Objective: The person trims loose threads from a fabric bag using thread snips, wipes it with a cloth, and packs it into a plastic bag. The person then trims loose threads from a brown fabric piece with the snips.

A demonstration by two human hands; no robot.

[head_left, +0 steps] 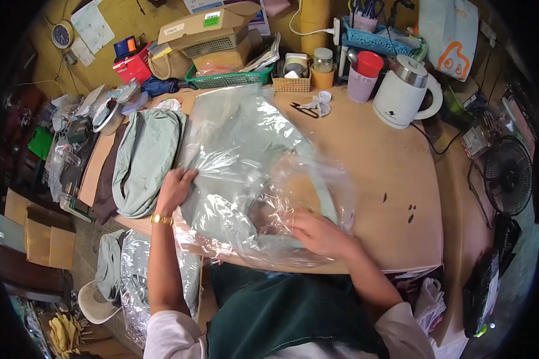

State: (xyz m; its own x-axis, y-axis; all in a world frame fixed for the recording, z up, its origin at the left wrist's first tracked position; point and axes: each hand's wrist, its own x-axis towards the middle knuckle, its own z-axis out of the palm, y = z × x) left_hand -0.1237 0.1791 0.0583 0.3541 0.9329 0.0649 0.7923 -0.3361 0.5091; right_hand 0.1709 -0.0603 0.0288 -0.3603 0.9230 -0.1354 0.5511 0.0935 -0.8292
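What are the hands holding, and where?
The left hand holds the clear plastic bag by its left side; the right hand touches it, grip unclear.

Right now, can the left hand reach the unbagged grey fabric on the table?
Likely yes: the left hand, though touching the plastic bag, is beside the unbagged fabric, whose top lies uncovered.

On the far cardboard box (191, 35), a green barcode label (211, 19) is showing what looks like "GOOD"; its white sticker (175, 29) is carrying illegible writing. The far-right white electric kettle (397, 96) is bearing an unreadable dark logo (391, 113).
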